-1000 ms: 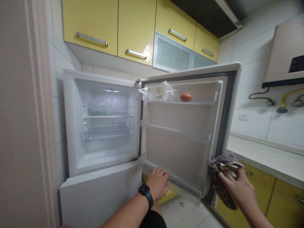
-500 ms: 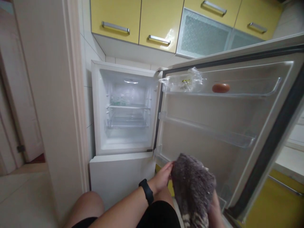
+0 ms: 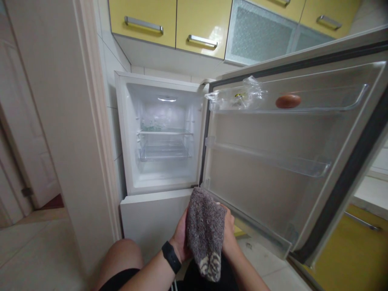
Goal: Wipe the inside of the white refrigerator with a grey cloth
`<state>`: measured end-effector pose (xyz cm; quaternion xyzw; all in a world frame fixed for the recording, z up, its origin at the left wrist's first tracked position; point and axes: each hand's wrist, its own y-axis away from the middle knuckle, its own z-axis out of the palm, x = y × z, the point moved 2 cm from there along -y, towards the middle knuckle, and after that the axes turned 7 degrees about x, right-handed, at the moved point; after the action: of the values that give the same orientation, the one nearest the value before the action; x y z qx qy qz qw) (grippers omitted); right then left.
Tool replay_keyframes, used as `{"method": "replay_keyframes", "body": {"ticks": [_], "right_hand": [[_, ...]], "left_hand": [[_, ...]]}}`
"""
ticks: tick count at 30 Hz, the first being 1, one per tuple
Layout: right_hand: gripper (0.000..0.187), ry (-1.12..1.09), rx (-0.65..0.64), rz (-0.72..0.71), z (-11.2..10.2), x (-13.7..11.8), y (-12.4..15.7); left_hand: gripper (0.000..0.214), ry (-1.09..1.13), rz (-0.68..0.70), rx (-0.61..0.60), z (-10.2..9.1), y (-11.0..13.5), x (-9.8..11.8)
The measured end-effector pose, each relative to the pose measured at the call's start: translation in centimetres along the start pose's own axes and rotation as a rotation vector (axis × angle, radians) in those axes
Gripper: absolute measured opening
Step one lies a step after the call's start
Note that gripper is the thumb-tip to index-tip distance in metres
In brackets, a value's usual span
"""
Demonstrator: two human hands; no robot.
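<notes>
A fuzzy grey-brown cloth point(image 3: 204, 226) with a pale patterned end hangs folded between my two hands, in front of the open fridge point(image 3: 163, 176). My left hand point(image 3: 181, 236), below a black wristband, grips its left side; the fingers are mostly hidden behind the cloth. On the cloth's right edge my right hand point(image 3: 228, 228) is closed, fingers curled at its upper corner. The fridge door point(image 3: 260, 137) stands swung open to the right, above and beyond my hands.
An egg point(image 3: 287, 101) and a crumpled clear plastic bag point(image 3: 250, 95) sit in the top door shelf. Inside the fridge are a glass shelf point(image 3: 166, 131) and a clear drawer point(image 3: 165, 153). Yellow cabinets point(image 3: 142, 12) hang overhead. A door frame point(image 3: 91, 121) rises at left.
Both hands have brought the cloth left, away from the door to in front of the fridge's lower part. My view has shifted slightly. The fridge door stays open.
</notes>
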<state>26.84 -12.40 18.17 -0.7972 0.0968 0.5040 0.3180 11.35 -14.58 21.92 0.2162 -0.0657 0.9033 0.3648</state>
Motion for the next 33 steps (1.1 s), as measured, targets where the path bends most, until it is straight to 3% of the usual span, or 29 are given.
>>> {"method": "replay_keyframes", "body": {"ticks": [4,10,13,16,21,28,33], "right_hand": [[0.044,-0.078,-0.093,0.004,-0.4,-0.2,-0.4],[0.042,-0.471,-0.105,0.303,-1.4,1.3,2.0],[0.050,-0.482,-0.058,0.188,-2.5,0.9,2.9],[0.056,-0.395,-0.103,0.089,-3.2,-0.1,3.3],[0.055,-0.444,-0.184,0.110,-2.6,-1.3,3.9],[0.056,-0.538,-0.161,0.171,-2.3,-1.4,4.5],[0.050,-0.485,-0.194,0.108,-1.9,0.2,4.6]], "left_hand": [[0.065,0.021,0.046,0.046,-1.5,-0.3,0.1],[0.071,-0.021,0.062,0.153,-3.1,-0.3,0.3],[0.071,-0.017,0.086,0.222,-3.9,-0.4,0.3],[0.070,0.002,0.095,0.265,-4.4,-0.6,0.1],[0.060,0.034,0.118,0.319,-4.6,-0.5,-0.2],[0.054,0.006,0.032,0.252,-4.2,-0.1,-0.8],[0.062,-0.010,0.033,0.188,-5.9,-0.4,-1.5]]}}
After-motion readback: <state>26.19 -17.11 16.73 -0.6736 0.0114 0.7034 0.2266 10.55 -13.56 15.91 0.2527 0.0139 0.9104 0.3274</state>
